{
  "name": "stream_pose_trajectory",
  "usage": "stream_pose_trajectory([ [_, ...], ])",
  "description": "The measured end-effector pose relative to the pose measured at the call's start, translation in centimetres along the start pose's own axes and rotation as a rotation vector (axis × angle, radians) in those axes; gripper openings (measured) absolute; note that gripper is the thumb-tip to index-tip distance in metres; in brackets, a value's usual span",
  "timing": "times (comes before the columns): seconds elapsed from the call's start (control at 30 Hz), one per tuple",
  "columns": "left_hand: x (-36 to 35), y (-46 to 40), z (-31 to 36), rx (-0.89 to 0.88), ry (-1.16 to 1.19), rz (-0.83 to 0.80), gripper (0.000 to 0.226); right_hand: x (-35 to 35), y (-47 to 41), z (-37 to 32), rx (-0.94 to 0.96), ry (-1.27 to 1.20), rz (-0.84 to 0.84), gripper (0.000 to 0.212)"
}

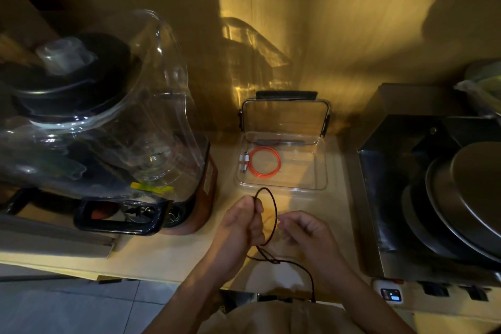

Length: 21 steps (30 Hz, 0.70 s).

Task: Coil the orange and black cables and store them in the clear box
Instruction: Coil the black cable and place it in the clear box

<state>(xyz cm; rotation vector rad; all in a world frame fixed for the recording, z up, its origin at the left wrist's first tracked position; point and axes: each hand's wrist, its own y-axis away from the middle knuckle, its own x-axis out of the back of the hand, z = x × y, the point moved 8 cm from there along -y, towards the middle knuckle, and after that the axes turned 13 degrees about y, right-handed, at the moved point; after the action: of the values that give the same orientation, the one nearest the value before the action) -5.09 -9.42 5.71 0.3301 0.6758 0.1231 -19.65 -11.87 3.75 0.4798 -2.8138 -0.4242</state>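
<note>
The orange cable lies coiled inside the clear box. Just in front of the box, the left hand pinches a loop of the black cable. The right hand curls beside the loop; I cannot tell if it holds it. The cable looks thin, light and floppy, so hold the loops together.

Bare forearms, no sleeves; a beige garment covers the torso.

Single head cam, wide-angle, looks fwd and steeply down at the counter from above. Hands close at bottom centre, clear box just beyond, back wall fills the top. No 2nd view.
</note>
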Motion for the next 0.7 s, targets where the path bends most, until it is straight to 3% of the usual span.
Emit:
stream_pose_trajectory([
  [0.17, -0.5, -0.4, 1.2, 0.055, 0.373, 0.046, 0.033, -2.5, 1.0, 1.2, 0.034, 0.156, -0.194, 0.034],
  [0.3, 0.1, -0.7, 2.2, 0.031, 0.488, 0.084, 0.035, -3.8, 2.0, 1.2, 0.057, 0.226, -0.332, 0.026],
  [0.5, 0.4, -0.9, 3.7, 0.026, 0.645, 0.072, 0.039, -4.0, 2.5, 0.9, 0.178, 0.431, -0.387, 0.012],
  [0.7, -0.2, -0.6, 5.8, 0.048, 0.745, -0.018, 0.026, -2.8, 1.7, 2.4, 0.191, 0.585, -0.319, 0.016],
])
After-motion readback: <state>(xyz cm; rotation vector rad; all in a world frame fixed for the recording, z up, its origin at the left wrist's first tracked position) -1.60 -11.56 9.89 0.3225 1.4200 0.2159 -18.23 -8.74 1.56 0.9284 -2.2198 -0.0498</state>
